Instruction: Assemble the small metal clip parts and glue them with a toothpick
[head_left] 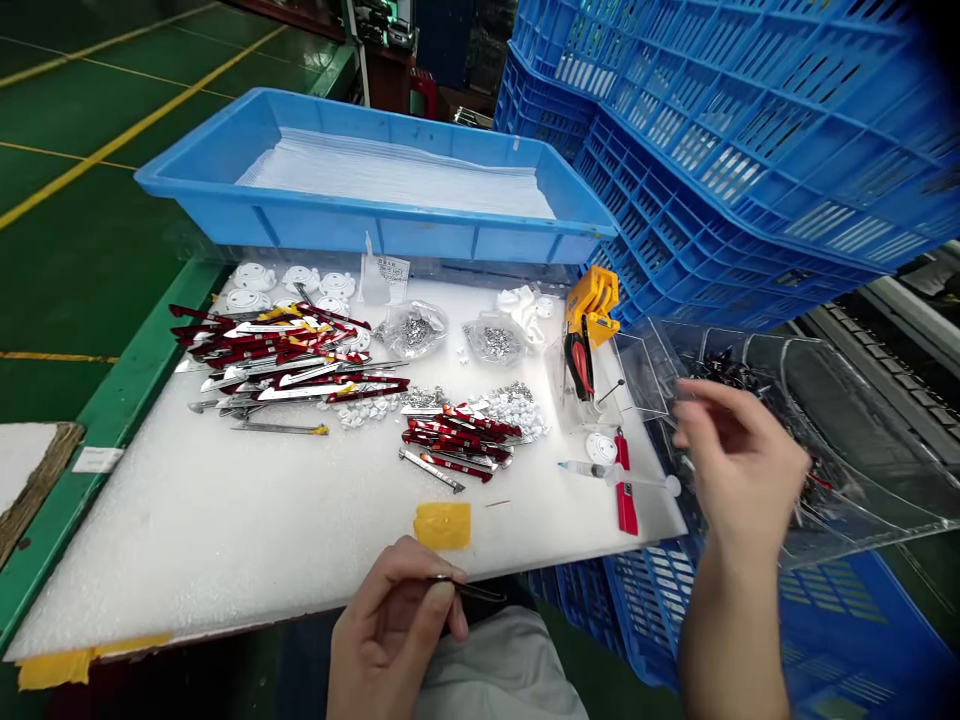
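Left hand (401,620) on a part (480,593), right hand (742,470) by a bin (885,500).

The left hand pinched the thin dark part between thumb and fingers, just off the near edge of the white surface (262,530); the right hand's fingers were curled and blurred, so whether they held anything could not be told. On the surface, a yellow patch (442,526) lay near the left hand, red strips (459,440) were heaped beyond it, and a syringe (600,469) lay toward the right hand.
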